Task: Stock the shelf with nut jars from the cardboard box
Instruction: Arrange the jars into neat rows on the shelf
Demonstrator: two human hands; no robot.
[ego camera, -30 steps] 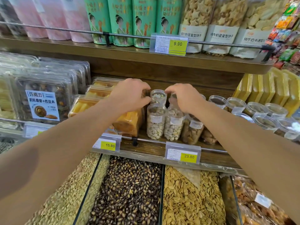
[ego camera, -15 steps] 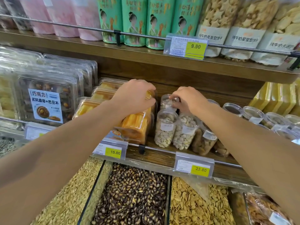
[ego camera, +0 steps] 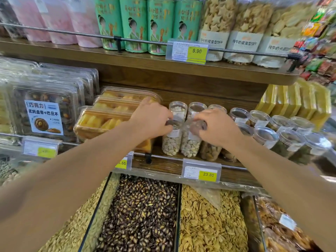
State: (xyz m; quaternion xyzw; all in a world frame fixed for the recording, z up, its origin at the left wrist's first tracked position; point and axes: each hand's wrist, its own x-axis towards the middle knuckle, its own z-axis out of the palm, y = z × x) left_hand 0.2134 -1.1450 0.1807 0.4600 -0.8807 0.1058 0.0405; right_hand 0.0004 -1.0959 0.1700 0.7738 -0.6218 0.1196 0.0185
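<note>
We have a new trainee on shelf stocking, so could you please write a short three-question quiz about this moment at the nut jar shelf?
1. True or false: the left hand grips the lid of a front-row pistachio jar.
2. What price is on the tag below the nut jars?
3. The right hand holds: A) a green canister B) a jar lid C) a price tag

Key: 1 true; 2 23.80; 3 B
</note>
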